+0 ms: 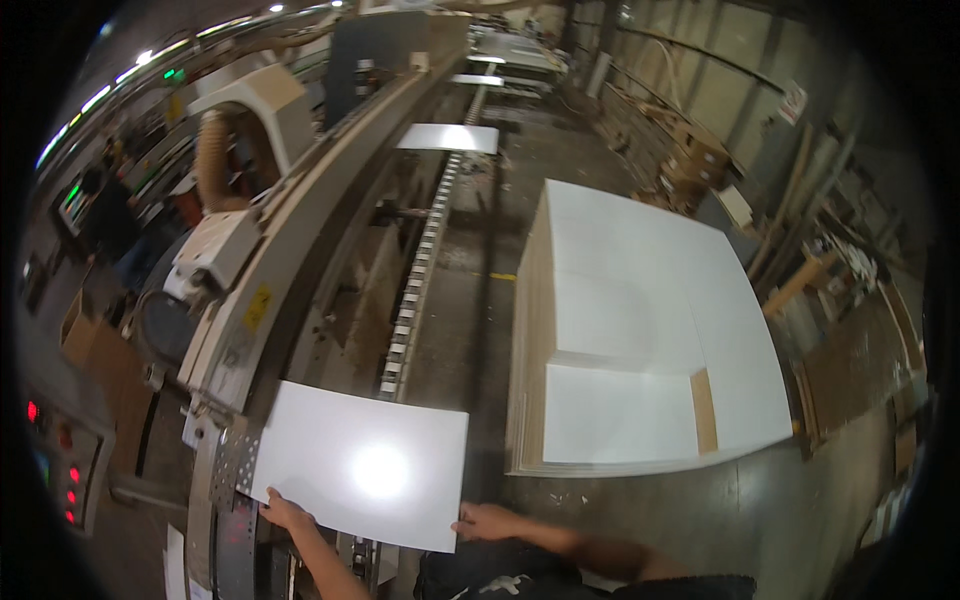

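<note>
A glossy white rectangular panel (pixel 330 430) lies level at the near end of a long machine, with a bright light glaring off its top. My left hand (pixel 286 510) pinches its near edge close to the left corner, thumb on top and the other fingers mostly hidden beneath. At the panel's right edge, by the near corner, my right hand (pixel 488 522) is closed on it. The panel's left side rests at the machine's perforated metal edge (pixel 235 465). Beyond it runs a narrow conveyor chain (pixel 412 300) with pale pads.
To my right stands a tall stack of white panels (pixel 640 290), its top layer uneven. Another white panel (pixel 450 138) sits farther along the machine. A control box (pixel 75 470) with red lights is at left. A person (pixel 110 220) stands beyond the machine. Cardboard boxes (pixel 695 155) line the right wall.
</note>
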### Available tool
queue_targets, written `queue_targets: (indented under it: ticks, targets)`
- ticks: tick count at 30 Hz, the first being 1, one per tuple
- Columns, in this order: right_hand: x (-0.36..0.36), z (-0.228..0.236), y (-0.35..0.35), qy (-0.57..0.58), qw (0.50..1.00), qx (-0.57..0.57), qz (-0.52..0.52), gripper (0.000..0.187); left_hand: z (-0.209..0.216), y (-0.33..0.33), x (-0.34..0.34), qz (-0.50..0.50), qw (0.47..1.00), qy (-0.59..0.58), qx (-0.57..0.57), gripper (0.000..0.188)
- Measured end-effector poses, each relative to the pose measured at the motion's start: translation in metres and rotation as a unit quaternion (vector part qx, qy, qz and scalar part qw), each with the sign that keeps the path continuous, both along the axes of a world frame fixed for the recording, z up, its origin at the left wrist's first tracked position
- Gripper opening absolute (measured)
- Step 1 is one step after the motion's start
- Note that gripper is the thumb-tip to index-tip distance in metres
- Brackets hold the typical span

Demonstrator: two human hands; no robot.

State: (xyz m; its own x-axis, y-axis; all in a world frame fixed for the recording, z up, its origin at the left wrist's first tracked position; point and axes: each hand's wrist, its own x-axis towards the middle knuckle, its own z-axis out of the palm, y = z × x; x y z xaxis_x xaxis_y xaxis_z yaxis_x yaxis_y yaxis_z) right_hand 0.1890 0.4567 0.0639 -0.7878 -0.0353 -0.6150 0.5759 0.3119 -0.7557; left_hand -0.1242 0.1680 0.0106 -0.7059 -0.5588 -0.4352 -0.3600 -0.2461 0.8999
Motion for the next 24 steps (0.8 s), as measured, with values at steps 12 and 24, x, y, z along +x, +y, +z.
queue_targets:
  ticks: [12,24]
  targets:
    - [0.117,-0.175,0.188,0.088,0.778,0.59,0.195,0.064,0.029,0.134,0.035,-0.091,0.884,0.211,-0.407,0.044]
    - [0.178,-0.185,0.148,0.149,0.824,0.545,0.044,0.074,-0.112,0.359,0.318,-0.733,0.625,-0.268,-0.024,0.035]
